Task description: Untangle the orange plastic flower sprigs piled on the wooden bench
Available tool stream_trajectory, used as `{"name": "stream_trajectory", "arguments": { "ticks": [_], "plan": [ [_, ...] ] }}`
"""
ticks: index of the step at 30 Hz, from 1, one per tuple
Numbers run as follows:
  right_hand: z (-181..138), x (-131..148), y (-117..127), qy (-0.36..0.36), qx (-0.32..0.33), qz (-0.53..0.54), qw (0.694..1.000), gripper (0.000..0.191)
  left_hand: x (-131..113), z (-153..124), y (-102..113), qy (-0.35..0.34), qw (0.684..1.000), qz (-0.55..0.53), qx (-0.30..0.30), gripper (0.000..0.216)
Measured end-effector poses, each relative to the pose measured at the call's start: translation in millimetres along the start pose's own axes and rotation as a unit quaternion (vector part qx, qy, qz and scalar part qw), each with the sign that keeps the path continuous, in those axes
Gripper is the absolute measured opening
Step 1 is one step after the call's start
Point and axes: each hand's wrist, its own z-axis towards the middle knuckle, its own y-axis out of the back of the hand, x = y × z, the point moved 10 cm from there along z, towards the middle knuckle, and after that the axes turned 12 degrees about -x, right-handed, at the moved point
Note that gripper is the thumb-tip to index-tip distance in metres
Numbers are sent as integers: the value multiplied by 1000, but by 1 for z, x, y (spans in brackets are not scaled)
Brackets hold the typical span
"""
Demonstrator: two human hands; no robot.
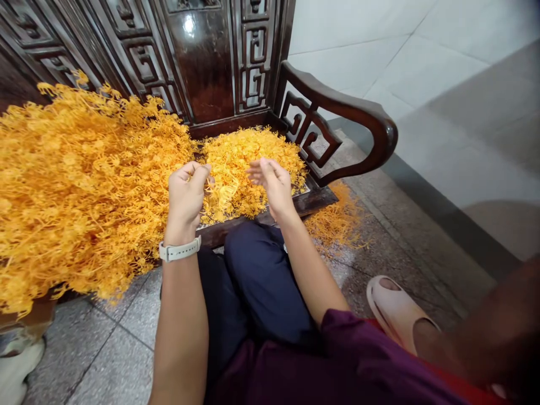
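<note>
My left hand (188, 191), with a pale watch band (180, 250) at its wrist, is closed in a pinch. At its fingertips hangs a small, blurred yellow-orange plastic flower piece (224, 194). To the right, my right hand (272, 183) is raised with its fingers apart and slightly smeared by motion; I see nothing in it. Both hands are over a heap of loose yellow-orange plastic flower pieces (257, 146) on the bench seat. A much larger pile of branching yellow-orange plastic stems (93, 185) rises beside my left hand.
The dark carved wooden bench (206, 73) has a curved armrest (358, 112) at the right. Orange stripped-looking stems (337, 219) lie on the tiled floor below it. A foot in a pale slipper (400, 309) is at lower right, and part of a cardboard box (36, 318) at lower left.
</note>
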Motion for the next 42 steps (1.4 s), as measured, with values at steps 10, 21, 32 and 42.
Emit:
{"name": "stream_trajectory", "arguments": {
  "ticks": [10, 21, 32, 42],
  "plan": [
    [-57, -6, -36, -150, 65, 105, 981, 22, -4, 0, -2, -107, 989, 85, -58, 34],
    [-91, -25, -51, -304, 154, 227, 912, 32, -9, -3, -1, -146, 980, 47, -127, 38],
    [-115, -22, -69, -290, 241, 211, 902, 51, -3, 1, 10, -99, 977, -18, -187, 32],
    [-162, -30, -71, -317, 324, 184, 872, 48, 42, 31, 18, 92, 965, -173, -173, 37]
  ]
}}
